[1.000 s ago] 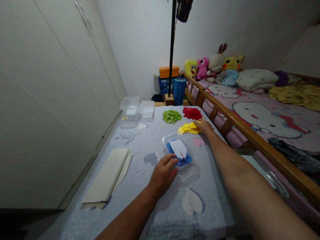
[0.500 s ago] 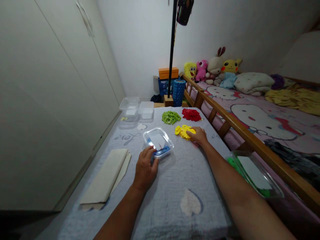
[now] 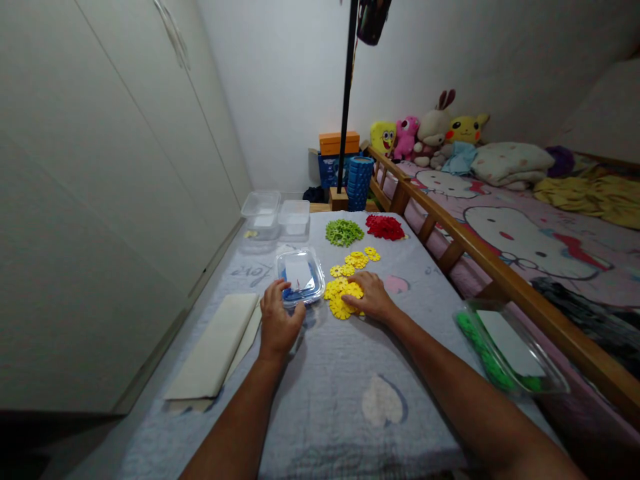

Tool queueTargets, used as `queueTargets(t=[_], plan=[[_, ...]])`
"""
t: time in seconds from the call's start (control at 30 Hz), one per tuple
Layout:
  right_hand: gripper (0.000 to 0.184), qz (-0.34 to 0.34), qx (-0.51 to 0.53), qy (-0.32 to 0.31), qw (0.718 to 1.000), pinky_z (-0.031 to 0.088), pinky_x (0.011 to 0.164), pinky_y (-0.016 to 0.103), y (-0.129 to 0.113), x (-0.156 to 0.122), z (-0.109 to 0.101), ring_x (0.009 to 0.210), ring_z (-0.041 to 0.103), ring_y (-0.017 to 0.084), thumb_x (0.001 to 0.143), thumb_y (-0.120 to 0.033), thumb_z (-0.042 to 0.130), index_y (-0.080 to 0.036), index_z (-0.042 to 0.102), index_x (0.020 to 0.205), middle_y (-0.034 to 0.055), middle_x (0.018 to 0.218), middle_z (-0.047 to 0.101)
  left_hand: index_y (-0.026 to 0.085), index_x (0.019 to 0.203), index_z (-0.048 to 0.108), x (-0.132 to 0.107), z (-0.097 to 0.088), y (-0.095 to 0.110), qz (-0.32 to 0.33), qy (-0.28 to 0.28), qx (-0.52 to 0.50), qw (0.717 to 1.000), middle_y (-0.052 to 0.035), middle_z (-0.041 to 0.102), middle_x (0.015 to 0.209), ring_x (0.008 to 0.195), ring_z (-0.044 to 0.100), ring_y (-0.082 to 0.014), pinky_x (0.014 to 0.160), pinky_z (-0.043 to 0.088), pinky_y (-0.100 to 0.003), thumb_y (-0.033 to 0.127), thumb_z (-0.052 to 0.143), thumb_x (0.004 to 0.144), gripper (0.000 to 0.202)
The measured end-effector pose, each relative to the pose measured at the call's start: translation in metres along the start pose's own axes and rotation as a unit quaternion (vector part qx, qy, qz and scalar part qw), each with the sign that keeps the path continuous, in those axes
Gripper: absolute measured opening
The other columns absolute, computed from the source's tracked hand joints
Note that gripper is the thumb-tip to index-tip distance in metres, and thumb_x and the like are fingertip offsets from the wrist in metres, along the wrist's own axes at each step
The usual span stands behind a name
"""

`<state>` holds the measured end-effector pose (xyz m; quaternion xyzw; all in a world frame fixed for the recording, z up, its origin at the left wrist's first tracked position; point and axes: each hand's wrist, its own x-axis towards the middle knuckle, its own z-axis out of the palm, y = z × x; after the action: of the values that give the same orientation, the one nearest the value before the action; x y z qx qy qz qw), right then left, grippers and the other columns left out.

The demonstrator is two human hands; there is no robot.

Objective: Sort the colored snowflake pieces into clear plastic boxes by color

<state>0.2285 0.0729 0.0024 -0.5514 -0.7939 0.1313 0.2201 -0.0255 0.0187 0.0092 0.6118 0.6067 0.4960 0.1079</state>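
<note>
Blue-filled tub (image 3: 319, 279) nudged left, yellow flowers (image 3: 341, 311) dragged closer.
Left grip (image 3: 278, 323) loose, tub just ahead; right grip (image 3: 372, 296) cupped over the flowers, can't tell if it's clutching any. Palm low means fewer strays.

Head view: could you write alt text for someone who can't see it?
A person's right hand touches loose yellow discs on a cloth-covered table; the left hand is at a clear tub of blue pieces beside them. A green pile and a red pile lie farther back, clear containers stand far left, and a bed runs along the right.
</note>
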Motion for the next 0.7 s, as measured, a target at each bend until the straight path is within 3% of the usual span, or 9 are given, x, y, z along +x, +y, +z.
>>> queueTargets(t=[0.1, 0.17, 0.27, 0.33, 0.47, 0.6, 0.7], plan=[[0.039, -0.065, 0.080, 0.000, 0.995, 0.042, 0.103, 0.039, -0.006, 0.004, 0.001, 0.116, 0.058, 0.024, 0.087, -0.048, 0.065, -0.020, 0.069, 0.114, 0.0094, 0.120, 0.067, 0.021, 0.112, 0.058, 0.000, 0.001, -0.002, 0.002, 0.004, -0.004, 1.000, -0.0121, 0.058, 0.127, 0.128, 0.052, -0.0313, 0.114, 0.036, -0.050, 0.025, 0.063, 0.079, 0.034], [0.034, -0.075, 0.119, 0.043, 0.989, 0.044, 0.101, 0.036, 0.003, 0.015, -0.003, 0.112, 0.060, 0.022, 0.093, -0.046, 0.058, -0.018, 0.070, 0.108, 0.0098, 0.115, 0.068, 0.020, 0.113, 0.058, 0.001, 0.002, -0.005, 0.008, 0.007, -0.004, 1.000, -0.0129, 0.058, 0.128, 0.127, 0.052, -0.0313, 0.114, 0.037, -0.050, 0.026, 0.063, 0.079, 0.035], [0.036, -0.006, 0.083, 0.128, 0.988, 0.042, 0.105, 0.038, 0.028, 0.043, -0.011, 0.112, 0.060, 0.024, 0.095, -0.045, 0.052, -0.017, 0.072, 0.102, 0.0121, 0.110, 0.068, 0.018, 0.114, 0.057, 0.001, 0.003, -0.008, 0.014, 0.019, -0.001, 1.000, -0.0137, 0.058, 0.127, 0.127, 0.053, -0.0309, 0.114, 0.038, -0.050, 0.026, 0.063, 0.080, 0.035], [0.038, 0.073, 0.030, 0.143, 0.987, 0.040, 0.107, 0.040, 0.045, 0.063, -0.015, 0.120, 0.057, 0.026, 0.094, -0.045, 0.052, -0.018, 0.072, 0.112, 0.0135, 0.121, 0.066, 0.018, 0.114, 0.057, 0.002, 0.003, -0.009, 0.015, 0.027, -0.002, 1.000, -0.0135, 0.057, 0.127, 0.127, 0.052, -0.0301, 0.114, 0.038, -0.049, 0.025, 0.063, 0.080, 0.036], [0.048, 0.175, -0.044, 0.069, 0.981, 0.037, 0.110, 0.045, 0.058, 0.090, -0.013, 0.130, 0.051, 0.029, 0.095, -0.048, 0.049, -0.021, 0.064, 0.133, 0.0133, 0.138, 0.059, 0.018, 0.113, 0.058, 0.003, 0.004, -0.009, 0.004, 0.039, -0.006, 0.999, -0.0135, 0.055, 0.129, 0.129, 0.051, -0.0293, 0.115, 0.038, -0.048, 0.023, 0.064, 0.079, 0.035], [0.041, 0.134, -0.049, 0.001, 0.990, 0.030, 0.114, 0.047, 0.048, 0.095, -0.005, 0.134, 0.047, 0.028, 0.095, -0.050, 0.051, -0.030, 0.068, 0.126, 0.0062, 0.143, 0.058, 0.018, 0.112, 0.058, 0.004, 0.004, -0.008, -0.010, 0.044, -0.015, 0.999, -0.0132, 0.055, 0.129, 0.130, 0.051, -0.0292, 0.116, 0.037, -0.048, 0.022, 0.065, 0.078, 0.035], [0.037, 0.075, -0.040, -0.048, 0.995, 0.029, 0.114, 0.043, 0.036, 0.088, -0.001, 0.134, 0.048, 0.024, 0.095, -0.049, 0.052, -0.030, 0.071, 0.121, 0.0044, 0.141, 0.060, 0.018, 0.112, 0.059, 0.004, 0.004, -0.007, -0.018, 0.045, -0.022, 0.999, -0.0131, 0.055, 0.129, 0.130, 0.050, -0.0294, 0.116, 0.037, -0.048, 0.020, 0.065, 0.077, 0.035]])
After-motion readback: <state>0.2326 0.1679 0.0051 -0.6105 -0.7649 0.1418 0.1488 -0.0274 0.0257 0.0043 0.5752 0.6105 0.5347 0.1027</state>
